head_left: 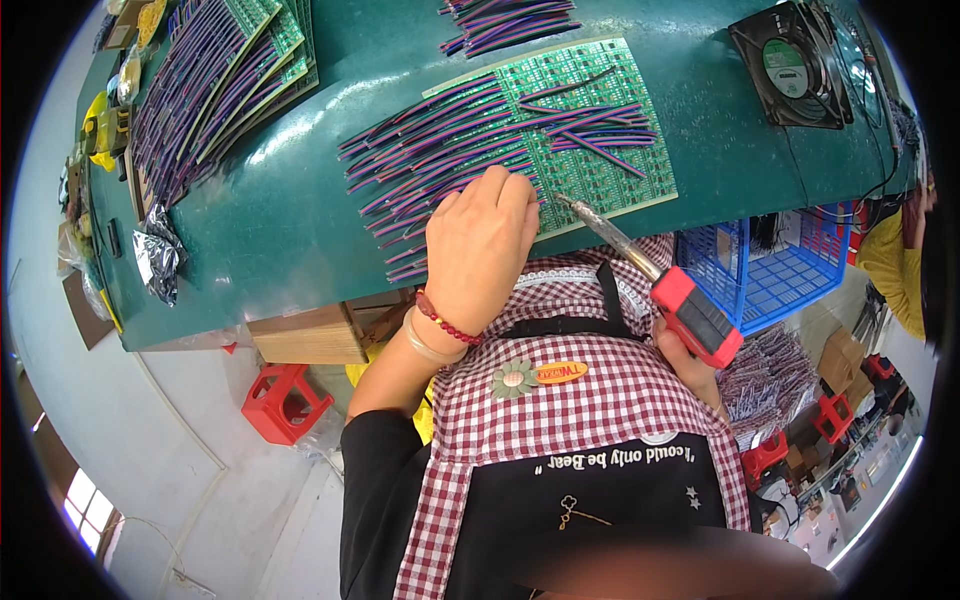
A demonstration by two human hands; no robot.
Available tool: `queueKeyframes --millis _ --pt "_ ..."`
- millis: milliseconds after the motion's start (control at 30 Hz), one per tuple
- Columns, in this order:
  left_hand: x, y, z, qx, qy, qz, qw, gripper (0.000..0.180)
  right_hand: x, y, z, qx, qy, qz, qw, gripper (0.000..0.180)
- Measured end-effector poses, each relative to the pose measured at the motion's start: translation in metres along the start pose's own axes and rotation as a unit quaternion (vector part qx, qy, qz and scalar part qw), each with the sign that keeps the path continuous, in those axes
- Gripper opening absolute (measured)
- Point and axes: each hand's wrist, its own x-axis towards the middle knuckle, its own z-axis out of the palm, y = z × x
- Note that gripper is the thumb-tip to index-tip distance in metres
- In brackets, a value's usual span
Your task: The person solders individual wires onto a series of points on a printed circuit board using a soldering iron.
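Note:
My left hand (pixel 482 245) rests knuckles-up on the near edge of a green circuit board panel (pixel 600 170), its fingertips pressing on purple and red wire pieces (pixel 440 150) laid in rows across the panel. My right hand (pixel 690 365) grips the red handle of a soldering iron (pixel 650 275). The iron's metal tip points up-left and sits just right of my left fingers, at the board's near edge. More wire pieces (pixel 600 125) lie loose on the panel's right half.
The green bench (pixel 290 230) carries a stack of wired panels (pixel 215 80) at far left, a wire bundle (pixel 510 20) at the back and a black fan (pixel 790 65) at right. A blue crate (pixel 775 270) hangs below the bench. A red stool (pixel 283 400) stands underneath.

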Motion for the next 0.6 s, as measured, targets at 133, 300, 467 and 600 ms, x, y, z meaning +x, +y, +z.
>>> queueKeyframes --millis 133,300,467,600 --pt "-0.001 0.0 0.0 0.002 0.001 0.001 1.0 0.009 0.0 -0.001 -0.001 0.006 0.001 0.006 1.0 0.022" --pt "0.002 -0.001 -0.002 -0.01 -0.003 0.002 1.0 0.009 0.0 -0.005 -0.002 -0.018 -0.02 0.029 0.999 0.022" --pt "0.0 0.002 -0.001 0.004 -0.001 0.002 1.0 0.01 0.014 -0.011 0.002 -0.07 -0.011 -0.075 0.995 0.022" --pt "0.001 0.0 -0.001 0.006 -0.005 0.001 1.0 0.009 0.013 -0.013 0.001 -0.081 -0.02 -0.074 0.994 0.021"
